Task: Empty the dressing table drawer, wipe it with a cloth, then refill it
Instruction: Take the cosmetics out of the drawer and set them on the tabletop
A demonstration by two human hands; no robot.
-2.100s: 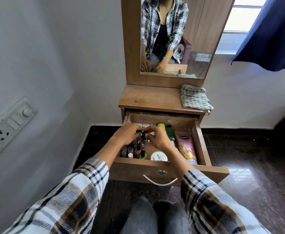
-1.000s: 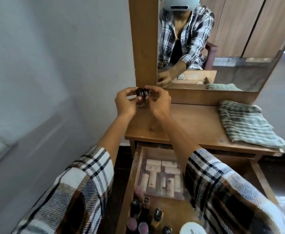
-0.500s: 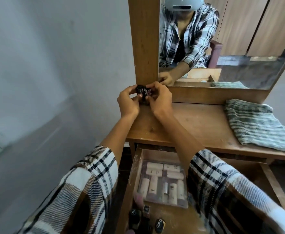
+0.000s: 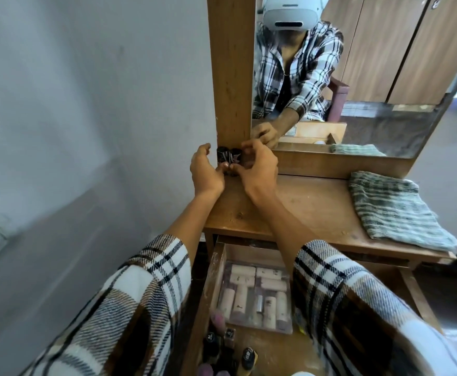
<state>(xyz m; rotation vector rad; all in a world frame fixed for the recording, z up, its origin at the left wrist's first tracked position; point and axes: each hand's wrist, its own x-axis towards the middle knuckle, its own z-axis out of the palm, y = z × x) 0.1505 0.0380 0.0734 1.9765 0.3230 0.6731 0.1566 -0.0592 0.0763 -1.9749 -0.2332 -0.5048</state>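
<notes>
- both hands, left hand [image 4: 207, 172] and right hand [image 4: 256, 169], pinch small black-capped bottles [image 4: 228, 156] at the brown wooden tabletop's [image 4: 303, 207] back left corner.
- open wooden drawer [image 4: 214, 283] nearest, not yet emptied.
- emptying step; next move likely calls for letting go, then reaching down for more.
- folded green striped cloth [image 4: 392, 210] waits right.

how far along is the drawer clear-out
Early. Done: the drawer is open. In hand: both hands, left hand and right hand, are setting small dark bottles on the tabletop. Left: the clear box of tubes and more bottles remain inside; the cloth lies folded, so wiping and refilling remain.
</notes>
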